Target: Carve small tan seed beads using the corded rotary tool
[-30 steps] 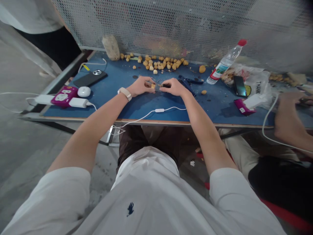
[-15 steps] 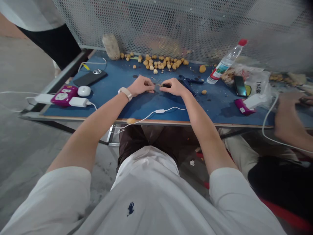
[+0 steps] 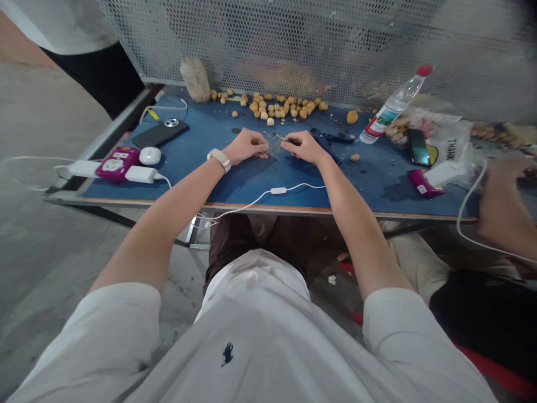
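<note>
Head view: the right hand curls closed on a slim dark object, pinching it between the fingers. A thin tan sliver slants from it, its long axis running far and left, towards the left hand. That hand's fingers bend inward, but whether they hold anything is too small to tell. The hands sit just apart over a blue worktop, the right nearer to blue-handled pliers. Round tan nuts lie scattered towards the far edge. On the right, a white plastic bag lies beside a heap of tan pieces.
</note>
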Demonstrator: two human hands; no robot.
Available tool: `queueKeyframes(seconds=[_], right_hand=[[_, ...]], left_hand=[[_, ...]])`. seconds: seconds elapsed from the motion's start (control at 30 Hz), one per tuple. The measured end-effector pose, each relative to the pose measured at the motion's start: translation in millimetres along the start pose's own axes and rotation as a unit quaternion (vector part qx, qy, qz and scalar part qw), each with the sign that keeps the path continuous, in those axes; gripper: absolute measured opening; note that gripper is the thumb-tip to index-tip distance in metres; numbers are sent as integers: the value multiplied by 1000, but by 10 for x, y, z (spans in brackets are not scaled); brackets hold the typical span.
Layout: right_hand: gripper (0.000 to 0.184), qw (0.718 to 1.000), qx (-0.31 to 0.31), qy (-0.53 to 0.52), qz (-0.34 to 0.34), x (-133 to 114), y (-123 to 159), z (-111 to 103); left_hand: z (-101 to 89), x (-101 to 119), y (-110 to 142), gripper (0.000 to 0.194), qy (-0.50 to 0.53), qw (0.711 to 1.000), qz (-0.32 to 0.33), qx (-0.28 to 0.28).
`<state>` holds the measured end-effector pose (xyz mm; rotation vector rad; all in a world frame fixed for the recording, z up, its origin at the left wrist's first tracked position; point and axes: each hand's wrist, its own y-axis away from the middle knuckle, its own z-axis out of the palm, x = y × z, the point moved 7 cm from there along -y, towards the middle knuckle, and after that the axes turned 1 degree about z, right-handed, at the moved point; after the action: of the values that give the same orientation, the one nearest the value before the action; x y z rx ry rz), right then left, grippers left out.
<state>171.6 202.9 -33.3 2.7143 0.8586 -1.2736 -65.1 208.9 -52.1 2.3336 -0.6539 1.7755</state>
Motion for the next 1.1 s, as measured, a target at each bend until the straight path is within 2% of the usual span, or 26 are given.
queueKeyframes(seconds=[0.1, 0.17, 0.27, 0.33, 0.4, 0.53, 0.73, 0.97, 1.1], right_hand=[[87, 1000, 10, 5, 10, 9, -7, -12], [91, 1000, 19, 0, 12, 17, -19, -21], [95, 1000, 20, -10, 10, 7, -30, -17], [95, 1000, 12, -15, 5, -15, -25, -5], [94, 1000, 7, -22, 1, -35, -17, 1], [92, 1000, 8, -30, -6, -33, -15, 6], [85, 1000, 7, -19, 0, 11, -20, 15], [93, 1000, 7, -11, -4, -57, -14, 10], [94, 1000, 6, -14, -7, -100, 1, 7]], left_hand=[[25, 109, 11, 26, -45, 997, 44, -42], [124, 248, 63, 28, -91, 986, 96, -106], [404, 491, 240, 24, -135, 950, 166, -228], [607, 623, 386, 22, -143, 926, 188, -296], [762, 721, 507, 22, -147, 910, 201, -332], [886, 812, 624, 17, -139, 899, 216, -355], [886, 806, 655, 16, -155, 889, 227, -366], [793, 764, 628, 16, -148, 906, 229, -323], [794, 734, 615, 18, -142, 909, 223, -322]])
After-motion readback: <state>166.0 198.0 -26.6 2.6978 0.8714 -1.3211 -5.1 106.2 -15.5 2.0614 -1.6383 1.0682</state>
